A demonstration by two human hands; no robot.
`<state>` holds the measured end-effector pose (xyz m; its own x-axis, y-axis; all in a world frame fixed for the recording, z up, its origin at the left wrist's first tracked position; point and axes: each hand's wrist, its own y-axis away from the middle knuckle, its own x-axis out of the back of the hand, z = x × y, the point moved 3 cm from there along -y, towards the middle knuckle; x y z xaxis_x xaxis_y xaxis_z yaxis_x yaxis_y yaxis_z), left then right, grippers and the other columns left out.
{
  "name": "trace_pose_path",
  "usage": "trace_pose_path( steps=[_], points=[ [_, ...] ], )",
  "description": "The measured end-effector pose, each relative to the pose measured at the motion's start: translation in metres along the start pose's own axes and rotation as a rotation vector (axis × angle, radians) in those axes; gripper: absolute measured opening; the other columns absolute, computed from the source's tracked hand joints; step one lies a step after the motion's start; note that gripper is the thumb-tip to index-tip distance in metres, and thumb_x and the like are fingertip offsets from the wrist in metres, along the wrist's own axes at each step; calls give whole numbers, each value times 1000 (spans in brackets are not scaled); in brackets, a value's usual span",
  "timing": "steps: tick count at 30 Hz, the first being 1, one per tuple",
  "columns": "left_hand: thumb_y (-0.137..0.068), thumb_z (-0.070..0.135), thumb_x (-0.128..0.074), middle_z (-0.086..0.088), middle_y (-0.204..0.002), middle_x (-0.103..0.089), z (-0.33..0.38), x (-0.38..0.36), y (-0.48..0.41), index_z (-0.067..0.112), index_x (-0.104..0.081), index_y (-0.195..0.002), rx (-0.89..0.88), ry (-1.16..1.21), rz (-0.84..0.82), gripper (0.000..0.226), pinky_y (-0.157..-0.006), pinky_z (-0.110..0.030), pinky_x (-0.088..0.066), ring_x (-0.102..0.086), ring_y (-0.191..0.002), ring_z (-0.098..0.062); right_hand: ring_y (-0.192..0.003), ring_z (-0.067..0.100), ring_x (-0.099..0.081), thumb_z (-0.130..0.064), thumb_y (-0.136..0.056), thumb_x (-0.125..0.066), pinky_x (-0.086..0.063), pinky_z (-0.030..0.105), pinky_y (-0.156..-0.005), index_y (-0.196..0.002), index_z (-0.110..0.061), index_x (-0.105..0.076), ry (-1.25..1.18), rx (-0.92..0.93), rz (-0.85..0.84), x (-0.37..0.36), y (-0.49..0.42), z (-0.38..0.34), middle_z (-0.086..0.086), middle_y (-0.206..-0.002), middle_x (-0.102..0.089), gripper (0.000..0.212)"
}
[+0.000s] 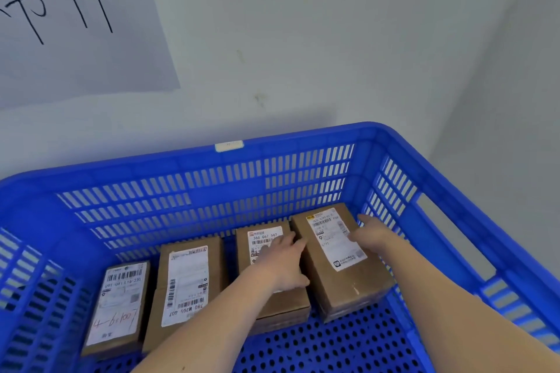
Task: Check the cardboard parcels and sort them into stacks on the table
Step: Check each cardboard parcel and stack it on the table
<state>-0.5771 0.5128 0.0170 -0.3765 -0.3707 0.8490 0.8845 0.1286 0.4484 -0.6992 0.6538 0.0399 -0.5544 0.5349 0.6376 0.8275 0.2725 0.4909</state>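
Left grip (281, 260) and right grip (372, 233) flank rightmost parcel (339, 281).

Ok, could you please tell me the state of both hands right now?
Left hand: open, flat on the third parcel from the left.
Right hand: at the right edge of the rightmost parcel; grip cannot be told.

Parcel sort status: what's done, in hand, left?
Done: nothing visible; no table stack in view. In hand: left hand and right hand are on either side of the right parcel, not yet lifted. Left: it and three other parcels sit in the crate.
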Motion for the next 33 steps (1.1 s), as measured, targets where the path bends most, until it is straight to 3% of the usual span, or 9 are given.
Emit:
trace_pose_path(
  steps=[9,12,15,20,25,28,33],
  points=[
    [-91,40,-58,-8,-159,-11,-7,11,7,21,-10,-153,27,73,33,81,-116,-41,-20,-13,-145,-27,-113,26,-55,-15,-92,-51,-46,29,-84,-133,-10,-47,258,71,20,3,6,-15,10,-128,-55,42],
    [-92,41,-57,-9,-160,-10,-15,22,20,20,-13,-153,56,68,44,79,-117,-41,-20,-12,-146,-27,-120,24,-51,-17,-92,-51,-43,27,-90,-136,-10,-48,317,133,-10,3,17,-27,8,-132,-54,44],
    [-92,40,-57,-7,-155,-24,-25,39,39,19,-22,-151,80,55,73,71,-113,-39,-27,-25,-141,-27,-128,24,-45,-16,-93,-54,-38,28,-99,-138,-13,-48,312,218,-39,1,34,-43,7,-141,-48,45],
    [-92,38,-56,-2,-142,-45,-43,74,81,19,-40,-142,107,61,140,56,-101,-35,-41,-44,-128,-22,-118,21,-52,-15,-91,-55,-41,26,-88,-128,-14,-57,317,408,-23,-10,72,-84,6,-132,-55,37],
    [-92,41,-55,3,-139,-50,-63,109,137,23,-45,-137,149,17,326,50,-100,-37,-43,-48,-125,-19,-97,10,-56,-19,-90,-56,-43,23,-79,-127,-22,-57,305,595,24,-36,120,-137,-1,-128,-57,37],
    [-92,39,-55,4,-134,-54,-83,124,187,23,-50,-132,192,2,441,44,-96,-35,-44,-51,-121,-18,-83,13,-62,-19,-88,-56,-49,26,-73,-121,-26,-60,291,669,48,-60,159,-166,-2,-118,-62,34],
    [-89,31,-58,9,-108,-64,-121,137,279,26,-62,-101,229,41,690,14,-76,-28,-42,-57,-101,-15,-63,10,-55,-21,-88,-54,-45,25,-62,-112,-25,-66,273,802,111,-109,239,-205,-6,-94,-62,28]
  ],
)
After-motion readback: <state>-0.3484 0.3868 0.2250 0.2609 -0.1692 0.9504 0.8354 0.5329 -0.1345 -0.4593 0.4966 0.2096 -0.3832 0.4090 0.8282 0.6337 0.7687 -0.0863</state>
